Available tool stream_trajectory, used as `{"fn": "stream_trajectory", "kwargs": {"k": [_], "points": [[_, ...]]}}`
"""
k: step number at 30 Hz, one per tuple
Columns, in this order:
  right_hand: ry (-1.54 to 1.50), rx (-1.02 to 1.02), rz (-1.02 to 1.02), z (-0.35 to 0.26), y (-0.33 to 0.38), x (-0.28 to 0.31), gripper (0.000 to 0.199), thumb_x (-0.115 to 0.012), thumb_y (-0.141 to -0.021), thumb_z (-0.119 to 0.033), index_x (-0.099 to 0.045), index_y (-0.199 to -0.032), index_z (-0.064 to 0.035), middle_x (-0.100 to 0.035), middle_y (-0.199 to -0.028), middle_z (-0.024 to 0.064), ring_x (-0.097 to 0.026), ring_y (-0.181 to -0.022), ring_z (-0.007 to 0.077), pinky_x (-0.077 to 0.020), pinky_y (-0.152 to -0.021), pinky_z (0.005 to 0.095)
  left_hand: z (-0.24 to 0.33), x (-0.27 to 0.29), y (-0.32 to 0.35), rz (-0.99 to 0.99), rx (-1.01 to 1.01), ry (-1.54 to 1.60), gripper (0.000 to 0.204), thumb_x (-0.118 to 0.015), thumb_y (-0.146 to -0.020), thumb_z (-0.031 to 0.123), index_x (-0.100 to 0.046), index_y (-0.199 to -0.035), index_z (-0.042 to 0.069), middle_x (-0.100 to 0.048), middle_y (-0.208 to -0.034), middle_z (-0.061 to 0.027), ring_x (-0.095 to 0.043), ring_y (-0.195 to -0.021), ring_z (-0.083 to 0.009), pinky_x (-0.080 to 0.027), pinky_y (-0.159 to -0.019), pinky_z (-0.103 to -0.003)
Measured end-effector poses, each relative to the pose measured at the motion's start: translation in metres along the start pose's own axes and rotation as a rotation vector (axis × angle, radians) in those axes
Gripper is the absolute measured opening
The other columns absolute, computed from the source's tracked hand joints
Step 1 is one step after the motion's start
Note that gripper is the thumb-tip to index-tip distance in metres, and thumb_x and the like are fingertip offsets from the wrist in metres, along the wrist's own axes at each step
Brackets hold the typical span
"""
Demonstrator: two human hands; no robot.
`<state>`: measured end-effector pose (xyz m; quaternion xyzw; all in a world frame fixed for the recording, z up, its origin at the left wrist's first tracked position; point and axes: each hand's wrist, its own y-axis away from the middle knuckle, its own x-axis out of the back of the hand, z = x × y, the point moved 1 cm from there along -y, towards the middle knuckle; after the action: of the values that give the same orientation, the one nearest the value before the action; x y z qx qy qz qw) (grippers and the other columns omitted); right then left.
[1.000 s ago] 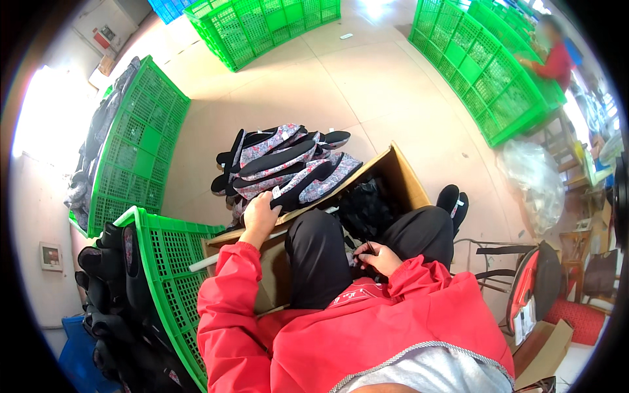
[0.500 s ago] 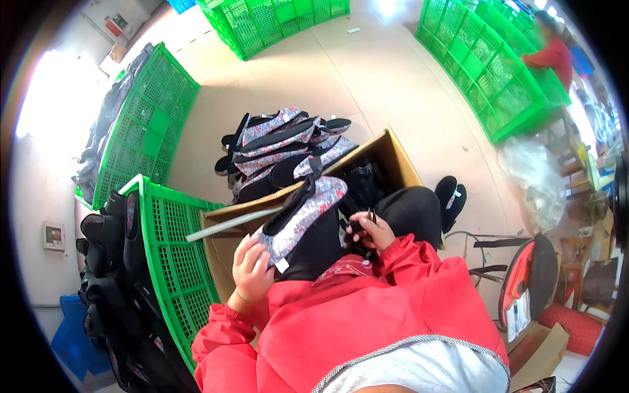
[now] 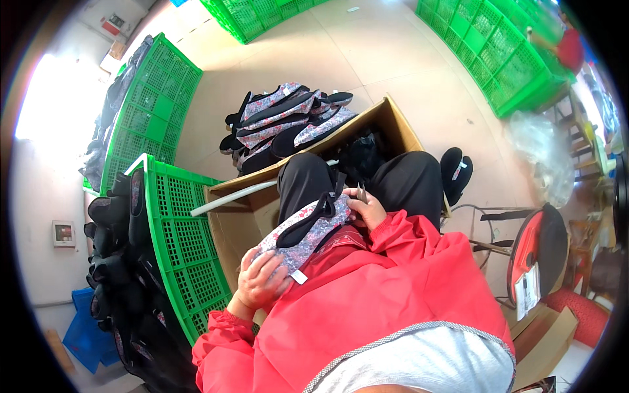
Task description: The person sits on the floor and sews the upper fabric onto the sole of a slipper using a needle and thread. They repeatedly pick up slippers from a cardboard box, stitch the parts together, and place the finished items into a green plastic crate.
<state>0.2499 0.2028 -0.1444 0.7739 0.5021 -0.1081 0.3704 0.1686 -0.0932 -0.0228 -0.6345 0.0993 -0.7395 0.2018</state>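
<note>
As a floral slipper slants between two hands just in front of a red jacket, its long axis runs from near left to far right; which end is the toe cannot be told. The left hand grips the near end by a white tag. The right hand, equally close, touches the far end while holding a pointed metal tool aimed away from the body. Beyond, a slipper pile sits behind a cardboard box.
</note>
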Motion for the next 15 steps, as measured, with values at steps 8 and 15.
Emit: {"fn": "stream_trajectory", "kwargs": {"k": [8, 15], "points": [[0.033, 0.048, -0.074, 0.006, 0.004, -0.004, 0.03, -0.057, -0.09, -0.007, -0.062, -0.12, -0.0085, -0.056, -0.075, -0.0031, -0.045, -0.055, 0.0043, -0.0332, -0.048, 0.0188, -0.005, 0.002, -0.072, -0.006, 0.113, 0.295, 0.04, -0.078, -0.066, 0.012, -0.065, -0.103, 0.003, -0.064, -0.106, -0.0129, -0.061, -0.102, -0.0349, -0.049, -0.091, -0.045], [0.081, 0.051, -0.181, 0.009, 0.004, -0.012, 0.031, -0.059, -0.092, -0.009, -0.059, -0.123, -0.0081, -0.06, -0.086, -0.0033, -0.049, -0.062, 0.0033, -0.039, -0.055, 0.0171, -0.031, -0.026, -0.144, -0.341, 0.043, 0.466, 0.042, -0.073, -0.071, 0.01, -0.061, -0.111, 0.004, -0.058, -0.114, -0.0126, -0.055, -0.111, -0.0325, -0.045, -0.098, -0.04]]}}
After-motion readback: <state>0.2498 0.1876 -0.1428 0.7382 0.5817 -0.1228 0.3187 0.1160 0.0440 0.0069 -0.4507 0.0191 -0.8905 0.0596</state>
